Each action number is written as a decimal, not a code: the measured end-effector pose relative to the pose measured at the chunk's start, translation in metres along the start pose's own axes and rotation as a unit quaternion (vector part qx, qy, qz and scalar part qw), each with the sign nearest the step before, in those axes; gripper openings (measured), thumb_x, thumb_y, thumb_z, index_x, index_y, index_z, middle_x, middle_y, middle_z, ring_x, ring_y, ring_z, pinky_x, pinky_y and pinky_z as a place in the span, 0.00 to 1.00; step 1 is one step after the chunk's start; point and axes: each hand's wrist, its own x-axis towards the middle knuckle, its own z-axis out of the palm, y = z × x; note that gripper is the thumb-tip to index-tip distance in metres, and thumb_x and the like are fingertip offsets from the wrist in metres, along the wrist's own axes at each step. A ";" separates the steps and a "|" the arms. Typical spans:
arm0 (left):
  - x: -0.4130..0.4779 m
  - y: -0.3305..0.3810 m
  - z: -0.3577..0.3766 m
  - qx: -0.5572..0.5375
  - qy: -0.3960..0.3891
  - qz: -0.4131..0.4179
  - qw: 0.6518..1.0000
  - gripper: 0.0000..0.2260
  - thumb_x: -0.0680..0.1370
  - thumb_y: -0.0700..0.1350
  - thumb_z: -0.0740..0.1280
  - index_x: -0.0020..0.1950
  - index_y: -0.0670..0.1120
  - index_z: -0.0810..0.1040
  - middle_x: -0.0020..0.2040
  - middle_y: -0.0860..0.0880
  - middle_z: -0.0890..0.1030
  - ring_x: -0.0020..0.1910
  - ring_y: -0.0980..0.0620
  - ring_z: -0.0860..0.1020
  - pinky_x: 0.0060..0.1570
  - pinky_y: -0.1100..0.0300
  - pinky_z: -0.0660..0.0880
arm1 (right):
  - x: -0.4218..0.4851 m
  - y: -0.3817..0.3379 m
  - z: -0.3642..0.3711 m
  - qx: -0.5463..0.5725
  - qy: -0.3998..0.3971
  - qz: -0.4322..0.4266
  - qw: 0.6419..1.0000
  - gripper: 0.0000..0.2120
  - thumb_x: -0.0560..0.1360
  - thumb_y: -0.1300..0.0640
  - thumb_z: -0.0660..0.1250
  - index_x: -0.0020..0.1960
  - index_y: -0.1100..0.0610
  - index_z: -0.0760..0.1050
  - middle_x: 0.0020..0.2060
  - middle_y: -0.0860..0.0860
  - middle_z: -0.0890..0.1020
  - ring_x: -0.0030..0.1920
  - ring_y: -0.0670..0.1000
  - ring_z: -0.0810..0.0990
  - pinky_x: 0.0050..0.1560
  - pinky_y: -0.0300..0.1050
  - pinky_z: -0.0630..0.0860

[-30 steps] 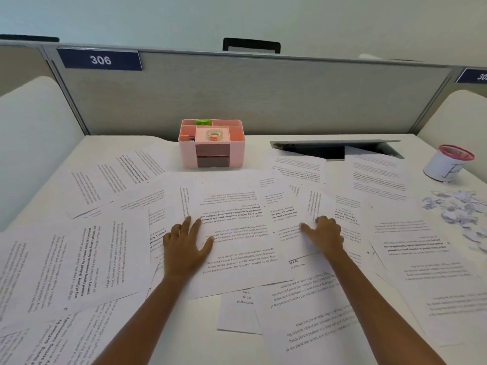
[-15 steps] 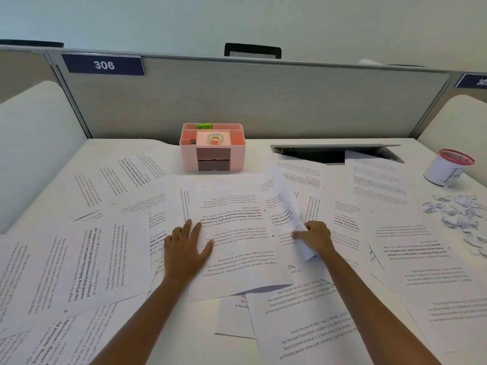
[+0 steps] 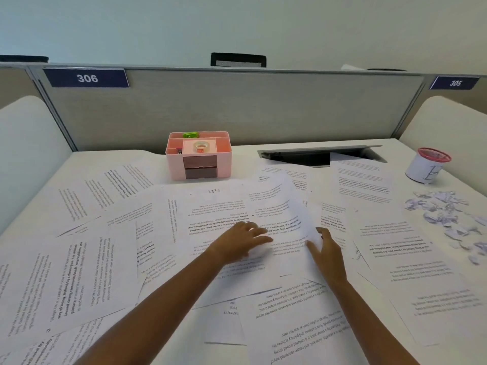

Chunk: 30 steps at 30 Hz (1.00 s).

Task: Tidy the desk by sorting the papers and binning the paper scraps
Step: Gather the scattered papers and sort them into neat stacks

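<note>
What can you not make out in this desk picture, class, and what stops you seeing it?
- Head view: the left hand is motion-blurred; its grip is unclear.
- The right hand has its fingertips hidden under the lifted sheet.
- The small bin: its inside is hidden by the rim and angle.
- The paper scraps are cut off by the right edge.
- The pink organiser: its drawers are shut.

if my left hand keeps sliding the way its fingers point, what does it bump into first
Probably the lifted white printed sheet that the right hand is raising; the left hand points rightward at it, fingertips seemingly already touching, though depth is unclear.
</note>
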 end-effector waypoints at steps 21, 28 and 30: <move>0.044 -0.001 -0.022 0.063 -0.118 0.067 0.989 0.24 0.71 0.41 0.72 0.65 0.50 0.69 0.64 0.47 0.72 0.60 0.46 0.71 0.58 0.51 0.71 | -0.006 0.014 0.011 -0.034 0.030 -0.038 0.998 0.16 0.75 0.62 0.64 0.62 0.65 0.72 0.57 0.60 0.79 0.58 0.61 0.75 0.62 0.54 0.70; 0.042 -0.006 -0.022 0.066 -0.131 0.071 0.987 0.19 0.72 0.43 0.71 0.62 0.49 0.72 0.62 0.48 0.72 0.59 0.46 0.72 0.55 0.52 0.72 | -0.007 0.012 0.011 -0.031 0.038 -0.047 0.998 0.15 0.75 0.63 0.64 0.61 0.66 0.73 0.55 0.61 0.80 0.56 0.61 0.76 0.60 0.53 0.70; 0.041 -0.007 -0.021 0.055 -0.134 0.063 0.987 0.26 0.73 0.43 0.71 0.69 0.51 0.67 0.63 0.48 0.72 0.59 0.47 0.72 0.57 0.52 0.72 | -0.008 0.012 0.011 -0.032 0.040 -0.050 0.997 0.15 0.75 0.63 0.64 0.61 0.66 0.73 0.55 0.61 0.80 0.56 0.61 0.76 0.60 0.54 0.70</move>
